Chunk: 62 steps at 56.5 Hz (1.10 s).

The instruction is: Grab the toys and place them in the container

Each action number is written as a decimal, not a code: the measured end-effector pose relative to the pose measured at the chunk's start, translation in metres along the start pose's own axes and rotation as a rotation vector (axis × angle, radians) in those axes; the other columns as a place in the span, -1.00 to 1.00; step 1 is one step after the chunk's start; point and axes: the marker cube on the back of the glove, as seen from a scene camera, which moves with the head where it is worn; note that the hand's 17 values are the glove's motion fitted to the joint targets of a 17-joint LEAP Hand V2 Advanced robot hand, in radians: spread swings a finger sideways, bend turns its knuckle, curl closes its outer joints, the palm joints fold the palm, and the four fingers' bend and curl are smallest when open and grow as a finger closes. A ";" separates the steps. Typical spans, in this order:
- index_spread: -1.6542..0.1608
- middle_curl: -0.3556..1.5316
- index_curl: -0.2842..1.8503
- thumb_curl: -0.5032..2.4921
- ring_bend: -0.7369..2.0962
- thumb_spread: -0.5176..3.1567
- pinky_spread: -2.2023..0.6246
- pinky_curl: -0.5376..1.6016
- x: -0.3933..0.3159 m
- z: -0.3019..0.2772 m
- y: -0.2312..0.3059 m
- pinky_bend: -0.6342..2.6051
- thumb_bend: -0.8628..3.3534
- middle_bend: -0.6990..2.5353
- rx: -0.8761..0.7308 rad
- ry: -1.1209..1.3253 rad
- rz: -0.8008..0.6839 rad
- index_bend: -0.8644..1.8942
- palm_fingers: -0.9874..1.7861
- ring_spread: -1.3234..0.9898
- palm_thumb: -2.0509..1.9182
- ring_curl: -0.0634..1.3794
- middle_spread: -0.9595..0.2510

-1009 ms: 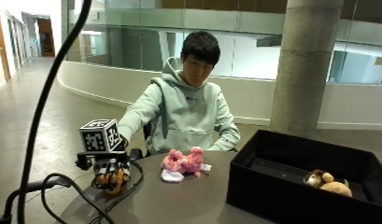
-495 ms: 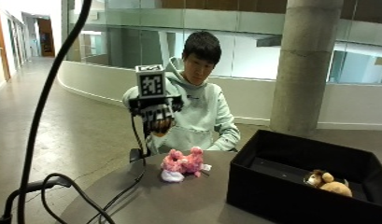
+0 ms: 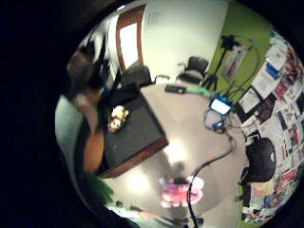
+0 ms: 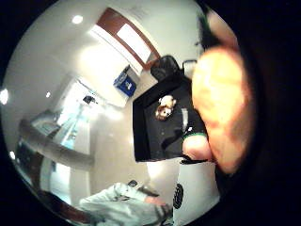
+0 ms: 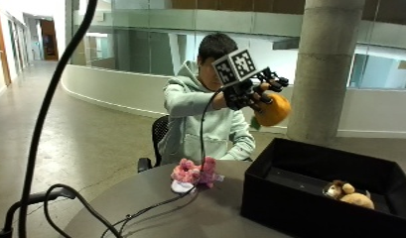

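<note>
One orange toy (image 5: 273,111) is held high by the gloved right hand (image 5: 250,94), upper centre.
Black container (image 5: 302,198) lower right holds a lion toy (image 5: 346,193); pink toy (image 5: 193,173) is left on the table (image 5: 189,215). If released early, the toy could miss the container.

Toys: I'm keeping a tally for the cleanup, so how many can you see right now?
3. An orange toy is held up in the gloved right hand, above the table. A pink plush lies on the table. A brown plush sits inside the black container. Its walls may hide others.
</note>
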 end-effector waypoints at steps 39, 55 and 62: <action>0.55 -0.33 -0.47 -0.38 -0.36 -0.06 0.59 -0.19 0.028 -0.012 0.060 -0.09 -0.60 -0.51 -0.309 0.226 -0.124 -0.30 -0.50 0.15 0.06 -0.55 0.62; 0.55 -0.35 -0.48 -0.44 -0.35 -0.09 0.59 -0.20 0.153 0.026 0.156 -0.15 -0.62 -0.47 -0.543 0.267 -0.065 -0.27 -0.39 0.15 0.00 -0.55 0.62; 0.55 -0.35 -0.49 -0.46 -0.33 -0.12 0.59 -0.20 0.172 0.077 0.226 -0.15 -0.62 -0.47 -0.585 0.285 0.042 -0.28 -0.38 0.15 -0.01 -0.54 0.63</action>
